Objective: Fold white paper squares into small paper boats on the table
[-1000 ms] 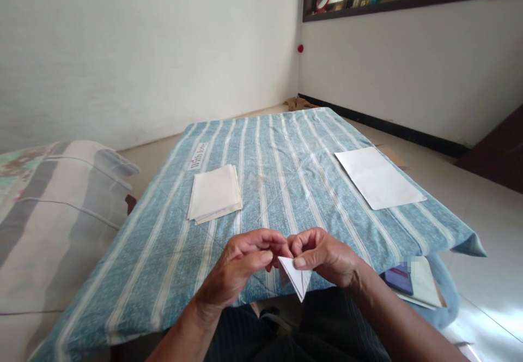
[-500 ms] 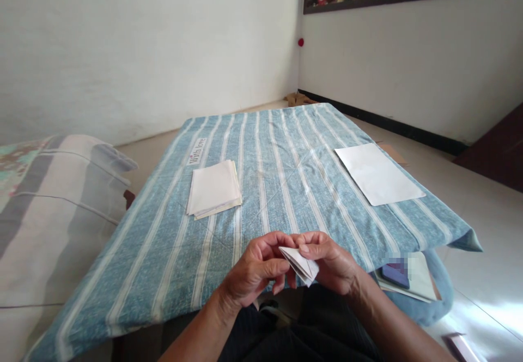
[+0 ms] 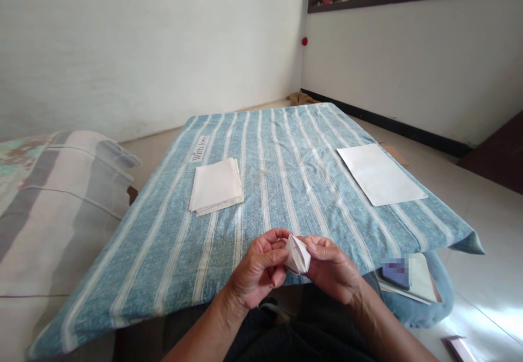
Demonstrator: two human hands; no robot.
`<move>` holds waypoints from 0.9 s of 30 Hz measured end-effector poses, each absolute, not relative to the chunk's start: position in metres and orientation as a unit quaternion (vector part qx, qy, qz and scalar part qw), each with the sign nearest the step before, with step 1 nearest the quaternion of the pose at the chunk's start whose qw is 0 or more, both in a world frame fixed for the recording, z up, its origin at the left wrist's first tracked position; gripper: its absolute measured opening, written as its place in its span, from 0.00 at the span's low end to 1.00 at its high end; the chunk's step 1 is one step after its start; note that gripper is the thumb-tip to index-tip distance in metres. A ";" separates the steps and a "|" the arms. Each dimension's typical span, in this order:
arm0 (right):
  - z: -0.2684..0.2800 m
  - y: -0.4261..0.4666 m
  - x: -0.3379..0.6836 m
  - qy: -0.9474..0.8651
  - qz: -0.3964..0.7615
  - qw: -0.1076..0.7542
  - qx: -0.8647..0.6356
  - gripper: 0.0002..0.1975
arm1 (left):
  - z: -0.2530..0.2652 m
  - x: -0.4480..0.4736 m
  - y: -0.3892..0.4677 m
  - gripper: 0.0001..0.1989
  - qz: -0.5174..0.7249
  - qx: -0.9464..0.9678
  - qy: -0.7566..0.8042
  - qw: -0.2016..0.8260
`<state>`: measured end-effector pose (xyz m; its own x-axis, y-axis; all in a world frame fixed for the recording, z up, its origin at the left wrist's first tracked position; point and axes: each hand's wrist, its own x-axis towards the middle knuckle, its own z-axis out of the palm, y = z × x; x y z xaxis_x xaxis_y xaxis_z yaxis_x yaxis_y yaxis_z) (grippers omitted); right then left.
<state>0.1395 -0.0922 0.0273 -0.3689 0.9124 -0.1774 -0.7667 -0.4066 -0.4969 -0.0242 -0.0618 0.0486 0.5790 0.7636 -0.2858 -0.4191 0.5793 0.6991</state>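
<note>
A small folded white paper [image 3: 298, 255] with a pointed top is held between my two hands, just over the near edge of the table. My left hand [image 3: 261, 269] pinches its left side with thumb and fingers. On the other side, my right hand [image 3: 333, 266] grips it with the thumb on the near face; its other fingers are partly hidden behind. Beyond my hands, a stack of paper [image 3: 216, 185] lies on the striped blue tablecloth [image 3: 281, 187]. A larger white sheet [image 3: 379, 174] lies flat at the right.
Below the table's right front edge, a phone [image 3: 395, 276] rests on papers over a blue padded seat [image 3: 441, 296]. A cushioned piece with striped fabric [image 3: 73, 187] stands at the left. A small box [image 3: 460, 348] lies on the floor at lower right.
The folded paper has turned from lying slanted to the right to standing with its point up. Both hands have shifted their grip around it. The view has moved slightly.
</note>
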 end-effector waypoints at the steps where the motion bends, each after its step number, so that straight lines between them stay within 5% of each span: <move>1: 0.026 -0.093 0.139 -0.161 0.809 0.522 -0.218 0.12 | 0.049 -0.024 -0.062 0.19 0.354 0.285 0.292 0.841; 21: 0.035 -0.095 0.139 -0.293 0.719 0.552 -0.304 0.17 | 0.055 -0.022 -0.061 0.09 0.376 0.217 0.370 0.821; 27: 0.027 -0.093 0.134 -0.194 0.722 0.588 -0.310 0.13 | 0.063 -0.021 -0.071 0.19 0.383 0.161 0.314 0.854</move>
<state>0.1341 -0.0933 0.0274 -0.1178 0.9687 -0.2187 -0.7280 -0.2340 -0.6444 -0.0213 -0.0705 0.0629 0.5092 0.7554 -0.4124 -0.5528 0.6543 0.5160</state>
